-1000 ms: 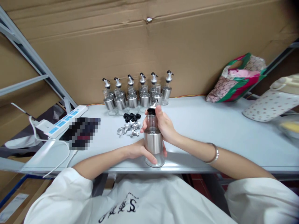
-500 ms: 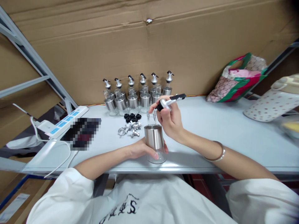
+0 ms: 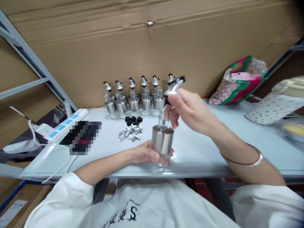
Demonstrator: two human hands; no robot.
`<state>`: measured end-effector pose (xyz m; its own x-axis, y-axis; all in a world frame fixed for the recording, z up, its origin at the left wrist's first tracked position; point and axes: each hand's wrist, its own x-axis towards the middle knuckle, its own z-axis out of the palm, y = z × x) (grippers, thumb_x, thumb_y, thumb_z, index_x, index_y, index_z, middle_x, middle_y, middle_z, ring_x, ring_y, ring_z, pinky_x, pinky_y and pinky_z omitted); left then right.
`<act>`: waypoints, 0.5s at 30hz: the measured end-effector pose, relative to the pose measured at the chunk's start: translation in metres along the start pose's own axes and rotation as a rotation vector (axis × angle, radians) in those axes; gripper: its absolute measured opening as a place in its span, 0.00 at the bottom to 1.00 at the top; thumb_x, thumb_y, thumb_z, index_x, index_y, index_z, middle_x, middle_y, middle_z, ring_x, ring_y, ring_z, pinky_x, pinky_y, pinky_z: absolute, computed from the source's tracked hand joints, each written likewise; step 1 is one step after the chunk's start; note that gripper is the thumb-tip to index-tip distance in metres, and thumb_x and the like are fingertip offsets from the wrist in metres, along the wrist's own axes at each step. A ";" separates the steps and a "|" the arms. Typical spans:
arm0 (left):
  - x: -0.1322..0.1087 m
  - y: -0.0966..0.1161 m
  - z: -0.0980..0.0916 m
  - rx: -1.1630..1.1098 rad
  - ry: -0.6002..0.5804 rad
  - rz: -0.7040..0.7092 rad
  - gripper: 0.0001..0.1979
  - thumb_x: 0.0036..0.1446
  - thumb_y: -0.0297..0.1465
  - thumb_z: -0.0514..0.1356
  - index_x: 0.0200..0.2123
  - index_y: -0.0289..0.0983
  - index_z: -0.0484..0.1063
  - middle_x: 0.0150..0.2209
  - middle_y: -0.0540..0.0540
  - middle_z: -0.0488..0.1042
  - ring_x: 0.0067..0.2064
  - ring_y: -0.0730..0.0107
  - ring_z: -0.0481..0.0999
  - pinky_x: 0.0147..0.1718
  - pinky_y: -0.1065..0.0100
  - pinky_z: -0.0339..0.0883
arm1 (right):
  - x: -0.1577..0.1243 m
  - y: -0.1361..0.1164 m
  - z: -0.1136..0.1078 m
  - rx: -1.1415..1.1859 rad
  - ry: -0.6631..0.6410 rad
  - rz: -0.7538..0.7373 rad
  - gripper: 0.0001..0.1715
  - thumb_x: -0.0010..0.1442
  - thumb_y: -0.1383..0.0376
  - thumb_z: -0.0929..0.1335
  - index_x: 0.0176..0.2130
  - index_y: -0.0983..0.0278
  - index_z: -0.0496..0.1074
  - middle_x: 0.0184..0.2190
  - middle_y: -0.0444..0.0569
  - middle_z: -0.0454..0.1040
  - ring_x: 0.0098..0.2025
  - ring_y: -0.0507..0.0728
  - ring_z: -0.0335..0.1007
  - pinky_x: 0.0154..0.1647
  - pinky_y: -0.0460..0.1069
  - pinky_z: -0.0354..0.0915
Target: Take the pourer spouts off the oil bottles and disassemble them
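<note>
My left hand (image 3: 147,153) is wrapped round the lower part of a glass oil bottle (image 3: 162,139) with a brushed metal band, upright near the table's front edge. Pinched in my right hand (image 3: 187,109) is a pourer spout (image 3: 174,89), silver with a black lever and a black stopper. It is held just above the bottle's open neck; the fingers partly hide the neck, so I cannot tell how far the spout's lower end reaches in. Several black stoppers (image 3: 133,120) and silver spout pieces (image 3: 132,131) lie left of the bottle.
Several bottles without spouts (image 3: 134,104) stand in a row behind, with spouted bottles (image 3: 143,81) against the cardboard wall. At left lie a power strip (image 3: 67,124), white cable (image 3: 68,155) and a pixelated dark object (image 3: 82,136). A bag (image 3: 235,84) and dotted jug (image 3: 273,104) stand right.
My right hand has turned and raised the spout, bringing it from beside the neck to over it, more upright. My left hand keeps its hold on the bottle, slightly farther right in view.
</note>
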<state>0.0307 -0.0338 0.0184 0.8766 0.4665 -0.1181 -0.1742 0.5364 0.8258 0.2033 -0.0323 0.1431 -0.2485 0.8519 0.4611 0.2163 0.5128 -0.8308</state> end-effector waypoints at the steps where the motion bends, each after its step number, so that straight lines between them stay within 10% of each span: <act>1: 0.001 -0.001 -0.001 -0.046 0.001 -0.009 0.31 0.34 0.37 0.73 0.43 0.34 0.71 0.43 0.40 0.74 0.43 0.61 0.74 0.45 0.58 0.64 | 0.000 -0.002 -0.006 -0.027 0.061 -0.022 0.28 0.55 0.40 0.63 0.28 0.62 0.61 0.17 0.40 0.69 0.11 0.48 0.61 0.11 0.43 0.53; 8: 0.005 -0.004 -0.009 -0.110 -0.003 -0.090 0.18 0.51 0.33 0.64 0.45 0.32 0.69 0.38 0.41 0.75 0.40 0.63 0.76 0.46 0.56 0.62 | 0.012 0.002 -0.051 -0.614 0.542 -0.104 0.31 0.61 0.41 0.54 0.37 0.65 0.63 0.18 0.44 0.69 0.14 0.46 0.63 0.18 0.42 0.55; 15: 0.005 -0.005 -0.009 -0.110 0.012 -0.091 0.14 0.51 0.31 0.63 0.41 0.32 0.70 0.37 0.42 0.74 0.39 0.64 0.76 0.45 0.58 0.63 | 0.035 0.046 -0.075 -0.857 0.477 0.115 0.23 0.66 0.54 0.58 0.48 0.70 0.65 0.20 0.50 0.70 0.22 0.54 0.68 0.30 0.49 0.61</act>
<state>0.0322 -0.0277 0.0089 0.8858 0.4202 -0.1971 -0.1424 0.6503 0.7462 0.2755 0.0288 0.1443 0.1827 0.7584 0.6256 0.8730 0.1676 -0.4580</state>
